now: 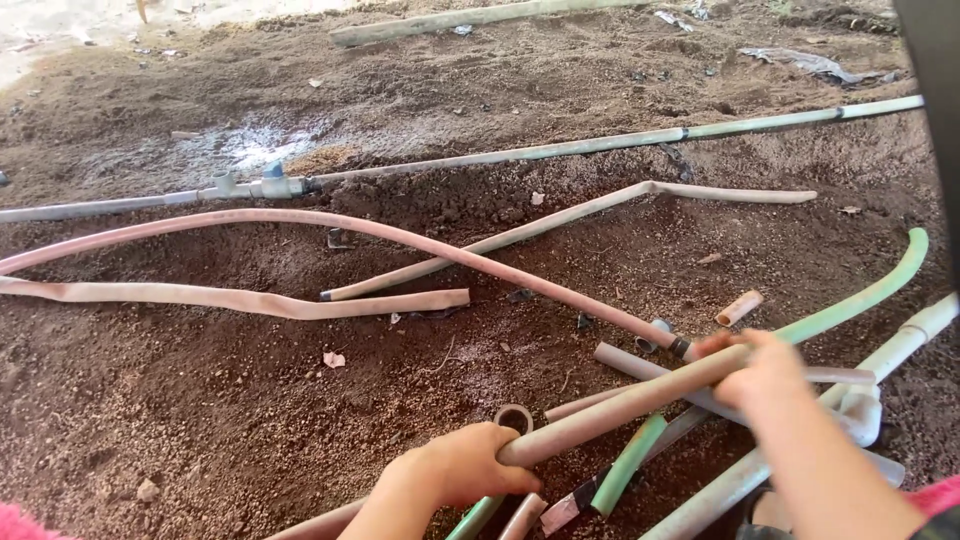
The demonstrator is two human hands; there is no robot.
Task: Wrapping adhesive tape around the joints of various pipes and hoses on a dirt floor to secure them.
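The tan pipe (625, 402) lies slantwise above the soil, its long axis running from lower left up to upper right, the right end higher and pointing toward the pink hose (330, 224); the left hand (455, 468) is wrapped closed around its lower end, knuckles up, forearm rising from the bottom edge; the right hand (762, 372) clasps the upper end, fingers curled over, arm coming in from the lower right; beneath sit a green pipe piece (627, 465) and a short ring of pipe (514, 417) on the brown soil (200, 400).
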